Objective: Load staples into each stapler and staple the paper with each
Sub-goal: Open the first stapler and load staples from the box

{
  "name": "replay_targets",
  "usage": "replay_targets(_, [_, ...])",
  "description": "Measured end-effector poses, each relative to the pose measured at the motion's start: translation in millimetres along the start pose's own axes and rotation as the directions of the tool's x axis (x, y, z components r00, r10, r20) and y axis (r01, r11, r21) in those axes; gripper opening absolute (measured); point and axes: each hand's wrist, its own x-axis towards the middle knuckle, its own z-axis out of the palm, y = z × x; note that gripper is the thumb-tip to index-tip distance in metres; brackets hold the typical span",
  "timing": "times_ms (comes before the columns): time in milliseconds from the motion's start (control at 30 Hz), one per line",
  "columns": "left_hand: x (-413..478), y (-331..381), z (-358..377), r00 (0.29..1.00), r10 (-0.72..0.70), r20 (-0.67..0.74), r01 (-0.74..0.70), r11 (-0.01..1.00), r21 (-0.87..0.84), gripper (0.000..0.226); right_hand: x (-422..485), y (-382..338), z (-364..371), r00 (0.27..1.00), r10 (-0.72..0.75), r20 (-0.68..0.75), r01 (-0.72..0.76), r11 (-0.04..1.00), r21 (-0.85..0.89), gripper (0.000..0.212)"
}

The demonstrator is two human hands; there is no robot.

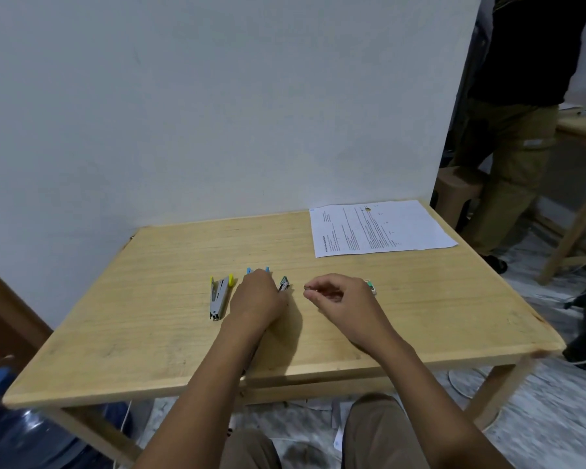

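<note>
An opened yellow-tipped stapler (219,297) lies on the wooden table (149,299) at centre left. My left hand (256,299) rests over a blue-tipped stapler (257,270), hiding most of it. A green stapler (284,284) sits just right of that hand. My right hand (335,296) hovers a little to the right, its thumb and forefinger pinching a small strip of staples (308,288). A small green staple box (371,286) peeks out behind the right hand. A printed sheet of paper (379,228) lies at the table's far right corner.
A grey wall stands behind the table. A person in olive trousers (508,157) stands at the right beside a stool (454,191). A blue water bottle (24,428) sits on the floor at the left, under the table's corner.
</note>
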Motion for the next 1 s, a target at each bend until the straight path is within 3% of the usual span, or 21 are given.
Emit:
replay_targets(100, [-10,-10,-6,0.998,0.067,0.005,-0.062,0.946,-0.319,0.021,0,-7,0,0.999,0.017,-0.037,-0.014,0.994,0.104,0.009])
replay_targets(200, [-24,-15,-15,0.991,0.115,0.061,-0.045,0.742,-0.669,0.019,0,-17,2,0.999,0.025,-0.044,-0.012,0.961,0.275,0.005])
replay_targets(300, [-33,-21,-15,0.977,0.167,0.132,0.015,0.563,-0.826,0.022,0,-26,8,0.999,0.006,-0.045,0.011,0.923,0.385,0.010])
replay_targets(533, [-41,-27,-10,0.943,0.225,0.245,0.188,0.247,-0.951,0.019,0,-30,20,1.000,-0.028,-0.011,0.030,0.935,0.354,0.014])
replay_targets(733, [-42,-33,-6,0.929,0.285,0.236,0.197,0.159,-0.967,0.033,2,-29,24,0.998,-0.053,0.030,0.043,0.961,0.273,0.013])
replay_targets(1000, [-40,-34,0,0.919,0.297,0.260,0.230,0.132,-0.964,0.040,6,-29,36,0.994,-0.052,0.093,0.029,0.972,0.232,0.012])
